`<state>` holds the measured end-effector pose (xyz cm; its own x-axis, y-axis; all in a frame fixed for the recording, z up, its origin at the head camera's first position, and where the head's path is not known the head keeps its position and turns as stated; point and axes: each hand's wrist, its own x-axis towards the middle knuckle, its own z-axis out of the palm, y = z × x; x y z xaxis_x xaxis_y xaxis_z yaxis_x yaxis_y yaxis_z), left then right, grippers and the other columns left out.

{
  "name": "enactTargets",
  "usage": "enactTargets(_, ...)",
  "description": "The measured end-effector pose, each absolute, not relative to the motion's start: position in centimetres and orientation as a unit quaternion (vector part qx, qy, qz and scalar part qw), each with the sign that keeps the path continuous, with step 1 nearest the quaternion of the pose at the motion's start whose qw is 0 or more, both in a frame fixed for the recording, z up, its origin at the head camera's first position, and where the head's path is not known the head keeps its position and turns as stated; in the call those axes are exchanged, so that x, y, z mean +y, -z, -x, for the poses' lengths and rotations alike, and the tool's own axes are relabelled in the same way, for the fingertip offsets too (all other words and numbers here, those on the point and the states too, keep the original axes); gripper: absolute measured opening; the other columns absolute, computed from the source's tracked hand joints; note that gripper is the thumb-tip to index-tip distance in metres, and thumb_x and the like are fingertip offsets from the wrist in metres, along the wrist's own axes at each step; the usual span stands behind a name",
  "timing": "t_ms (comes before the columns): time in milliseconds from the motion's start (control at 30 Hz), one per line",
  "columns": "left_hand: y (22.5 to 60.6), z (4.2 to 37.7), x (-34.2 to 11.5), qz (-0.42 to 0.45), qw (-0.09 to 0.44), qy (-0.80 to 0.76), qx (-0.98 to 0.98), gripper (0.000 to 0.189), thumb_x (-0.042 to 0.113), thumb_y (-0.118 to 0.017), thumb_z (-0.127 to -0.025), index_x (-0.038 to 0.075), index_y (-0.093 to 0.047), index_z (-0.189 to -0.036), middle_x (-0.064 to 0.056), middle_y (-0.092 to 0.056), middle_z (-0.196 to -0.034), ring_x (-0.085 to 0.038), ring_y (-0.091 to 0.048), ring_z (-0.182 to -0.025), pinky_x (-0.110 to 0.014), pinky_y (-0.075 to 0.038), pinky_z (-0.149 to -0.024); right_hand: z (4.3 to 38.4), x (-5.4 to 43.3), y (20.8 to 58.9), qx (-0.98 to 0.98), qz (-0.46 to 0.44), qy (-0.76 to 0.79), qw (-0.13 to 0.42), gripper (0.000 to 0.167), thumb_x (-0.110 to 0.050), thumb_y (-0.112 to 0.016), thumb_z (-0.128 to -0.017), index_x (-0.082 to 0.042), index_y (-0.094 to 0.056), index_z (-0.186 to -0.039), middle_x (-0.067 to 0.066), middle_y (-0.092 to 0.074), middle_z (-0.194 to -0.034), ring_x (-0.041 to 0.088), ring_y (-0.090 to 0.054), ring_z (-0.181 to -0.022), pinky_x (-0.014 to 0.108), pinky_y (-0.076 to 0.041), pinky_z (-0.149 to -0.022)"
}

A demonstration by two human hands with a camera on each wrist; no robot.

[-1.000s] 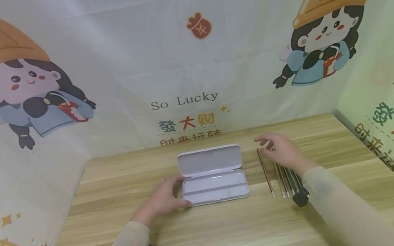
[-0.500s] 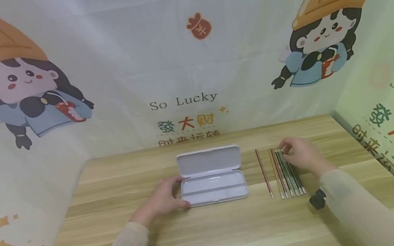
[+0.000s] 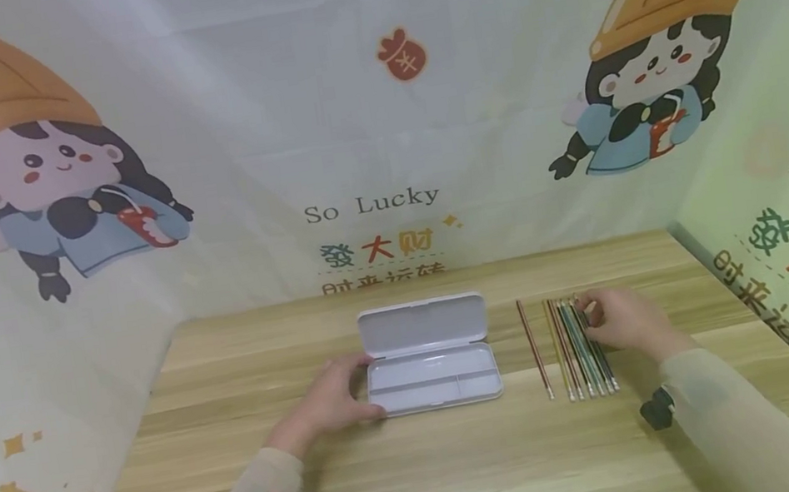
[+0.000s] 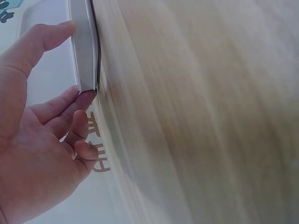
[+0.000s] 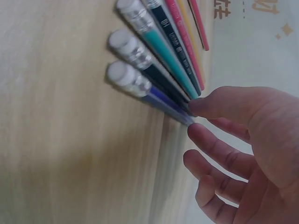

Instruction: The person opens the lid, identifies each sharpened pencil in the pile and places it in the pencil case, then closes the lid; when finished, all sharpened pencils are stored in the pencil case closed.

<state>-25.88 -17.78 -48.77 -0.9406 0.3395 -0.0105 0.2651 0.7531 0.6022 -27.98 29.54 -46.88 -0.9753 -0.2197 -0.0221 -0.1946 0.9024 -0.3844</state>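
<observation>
A white pencil case (image 3: 401, 373) lies open on the table, lid (image 3: 423, 326) tilted back, its tray divided into compartments with nothing in them. My left hand (image 3: 331, 398) grips the left end, thumb on the front side (image 4: 85, 51) and fingertips at the back corner. To the right, several eraser-tipped pencils (image 3: 578, 355) lie side by side in a row. My right hand (image 3: 628, 324) is at the row's far right end, where thumb and fingertips pinch a blue pencil (image 5: 161, 103) beside a dark one. The other fingers are loosely bent.
A single red pencil (image 3: 535, 351) lies apart between the case and the row. The wooden table (image 3: 427, 477) meets a printed cloth backdrop (image 3: 363, 133) at the back, with more cloth at both sides.
My right hand has moved rightward from above the lone red pencil, across the row, to the rightmost pencils, uncovering the others. The left hand has stayed on the case.
</observation>
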Motion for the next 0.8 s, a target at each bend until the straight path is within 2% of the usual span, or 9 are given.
enactTargets(300,48.6,25.8,-17.7,-0.156,0.063,-0.304,0.938,0.086,0.028,-0.095,-0.067,0.003,-0.057,-0.141,-0.018,-0.059,-0.144,-0.038,-0.051,-0.136,-0.055,-0.04,-0.119,27.9,29.9,47.3,0.978,0.093,0.182,0.035,0.036,-0.016,-0.075,-0.086,-0.005,-0.067,-0.119,0.009,-0.076,-0.095,0.019,-0.067,-0.076,0.035,-0.054,-0.058)
enactTargets(600,48.6,25.8,-17.8,-0.157,0.06,-0.306,0.937,0.086,0.027,-0.095,-0.067,0.003,-0.058,-0.14,-0.018,-0.06,-0.143,-0.037,-0.052,-0.135,-0.054,-0.04,-0.119,27.9,30.2,47.9,0.982,0.068,0.175,0.021,0.041,-0.027,-0.075,-0.086,-0.007,-0.067,-0.121,0.008,-0.076,-0.095,0.019,-0.066,-0.076,0.033,-0.049,-0.053)
enactTargets(800,48.6,25.8,-17.8,-0.16,0.059,-0.303,0.938,0.085,0.027,-0.095,-0.067,0.003,-0.058,-0.14,-0.017,-0.06,-0.144,-0.036,-0.052,-0.135,-0.054,-0.041,-0.119,28.0,30.4,48.2,0.981,0.068,0.179,0.005,0.042,-0.031,-0.076,-0.085,-0.008,-0.068,-0.119,0.007,-0.077,-0.094,0.02,-0.069,-0.077,0.032,-0.049,-0.054)
